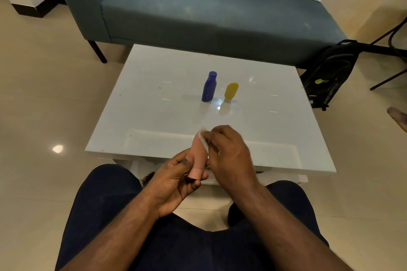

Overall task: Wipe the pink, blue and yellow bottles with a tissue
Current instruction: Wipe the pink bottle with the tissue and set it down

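Left hand [176, 182] grips unlabelled pink bottle [198, 156]; right hand [229, 152] pinches tissue [203, 137] against it.

Surface: we see a low white table [154, 116] with a glossy top that mirrors the ceiling light.
Blue bottle [209, 87]: we find it standing upright near the table's middle.
Yellow bottle [230, 92]: we see it just right of the blue one, standing on its pale cap, close but apart.
Floor [44, 105]: we note glossy beige tiles under the table.
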`<state>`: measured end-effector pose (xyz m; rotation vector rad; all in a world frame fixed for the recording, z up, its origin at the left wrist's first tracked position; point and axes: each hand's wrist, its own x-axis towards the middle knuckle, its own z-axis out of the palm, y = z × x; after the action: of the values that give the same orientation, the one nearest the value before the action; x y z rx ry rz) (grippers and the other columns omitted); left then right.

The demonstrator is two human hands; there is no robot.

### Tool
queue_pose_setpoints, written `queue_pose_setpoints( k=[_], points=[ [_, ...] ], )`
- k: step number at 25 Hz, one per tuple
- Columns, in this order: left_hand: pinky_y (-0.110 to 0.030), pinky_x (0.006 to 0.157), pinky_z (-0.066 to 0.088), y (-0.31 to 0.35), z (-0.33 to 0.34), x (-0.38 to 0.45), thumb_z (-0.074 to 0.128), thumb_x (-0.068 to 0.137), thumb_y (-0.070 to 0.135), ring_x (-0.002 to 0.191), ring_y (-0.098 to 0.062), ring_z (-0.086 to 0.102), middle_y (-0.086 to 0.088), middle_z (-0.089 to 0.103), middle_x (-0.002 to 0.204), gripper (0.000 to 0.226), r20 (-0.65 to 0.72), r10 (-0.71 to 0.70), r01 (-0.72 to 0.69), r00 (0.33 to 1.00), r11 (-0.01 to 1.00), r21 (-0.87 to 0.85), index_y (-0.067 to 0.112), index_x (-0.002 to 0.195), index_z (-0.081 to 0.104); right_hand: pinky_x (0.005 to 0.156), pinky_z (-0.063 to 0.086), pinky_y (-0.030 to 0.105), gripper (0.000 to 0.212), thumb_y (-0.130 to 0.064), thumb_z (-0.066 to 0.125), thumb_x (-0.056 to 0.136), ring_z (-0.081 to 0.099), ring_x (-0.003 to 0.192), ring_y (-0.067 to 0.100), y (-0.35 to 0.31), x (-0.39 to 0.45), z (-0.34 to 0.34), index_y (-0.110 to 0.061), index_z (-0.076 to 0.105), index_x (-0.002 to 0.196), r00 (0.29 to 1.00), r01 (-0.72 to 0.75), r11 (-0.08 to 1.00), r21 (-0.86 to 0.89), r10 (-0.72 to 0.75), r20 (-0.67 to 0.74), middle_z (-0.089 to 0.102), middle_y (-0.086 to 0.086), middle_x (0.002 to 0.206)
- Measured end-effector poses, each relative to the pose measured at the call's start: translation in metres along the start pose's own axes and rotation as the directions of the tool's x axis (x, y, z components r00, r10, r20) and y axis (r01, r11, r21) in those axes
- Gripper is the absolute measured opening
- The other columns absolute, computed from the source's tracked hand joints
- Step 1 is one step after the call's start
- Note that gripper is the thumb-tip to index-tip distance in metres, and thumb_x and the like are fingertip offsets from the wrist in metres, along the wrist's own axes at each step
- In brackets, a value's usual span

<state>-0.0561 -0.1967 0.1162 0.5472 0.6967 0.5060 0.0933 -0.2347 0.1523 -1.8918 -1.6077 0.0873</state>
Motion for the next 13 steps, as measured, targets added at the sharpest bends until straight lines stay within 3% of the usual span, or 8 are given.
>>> queue_pose_setpoints(
  k=[4, 8, 12, 13],
  points=[
    [-0.025, 0.059, 0.059, 0.001, 0.000, -0.001, 0.055, 0.099, 0.026, 0.078, -0.021, 0.069, -0.015, 0.072, 0.102, 0.032, -0.021, 0.001, -0.002, 1.000, 1.000, -0.028, 0.009, 0.121, 0.069, 0.075, 0.054, 0.035, 0.028, -0.011, 0.066, 0.083, 0.057, 0.090, 0.021, -0.007, -0.018, 0.001, -0.011, 0.067, 0.111, 0.973, 0.187, 0.982, -0.012, -0.183, 0.140, 0.062, 0.006, 0.102],
    [-0.027, 0.060, 0.062, 0.002, 0.002, -0.002, 0.052, 0.099, 0.026, 0.081, -0.028, 0.072, -0.021, 0.072, 0.108, 0.037, 0.002, -0.016, 0.017, 1.000, 0.997, -0.076, 0.006, 0.129, 0.062, 0.078, 0.054, 0.038, 0.026, -0.007, 0.062, 0.088, 0.059, 0.091, 0.018, 0.008, 0.002, 0.002, -0.011, 0.068, 0.113, 1.000, -0.019, 1.000, 0.017, 0.019, 0.021, 0.062, 0.004, 0.102],
    [-0.034, 0.071, 0.062, 0.004, -0.001, 0.000, 0.055, 0.099, 0.029, 0.088, -0.026, 0.071, -0.018, 0.071, 0.109, 0.033, -0.044, 0.004, -0.007, 0.999, 0.998, -0.065, 0.011, 0.121, 0.071, 0.076, 0.053, 0.032, 0.025, -0.015, 0.058, 0.089, 0.058, 0.089, 0.017, -0.012, -0.023, 0.001, -0.013, 0.068, 0.112, 0.982, 0.132, 0.991, 0.033, -0.135, 0.130, 0.063, 0.004, 0.099],
    [-0.035, 0.072, 0.061, 0.004, -0.002, 0.000, 0.055, 0.099, 0.029, 0.088, -0.025, 0.071, -0.018, 0.072, 0.110, 0.032, -0.052, -0.001, -0.002, 0.999, 0.998, -0.057, 0.012, 0.121, 0.070, 0.077, 0.054, 0.031, 0.024, -0.016, 0.057, 0.090, 0.058, 0.089, 0.016, -0.010, -0.021, -0.001, -0.013, 0.068, 0.111, 0.984, 0.112, 0.992, 0.051, -0.118, 0.130, 0.063, 0.003, 0.099]
  ],
)
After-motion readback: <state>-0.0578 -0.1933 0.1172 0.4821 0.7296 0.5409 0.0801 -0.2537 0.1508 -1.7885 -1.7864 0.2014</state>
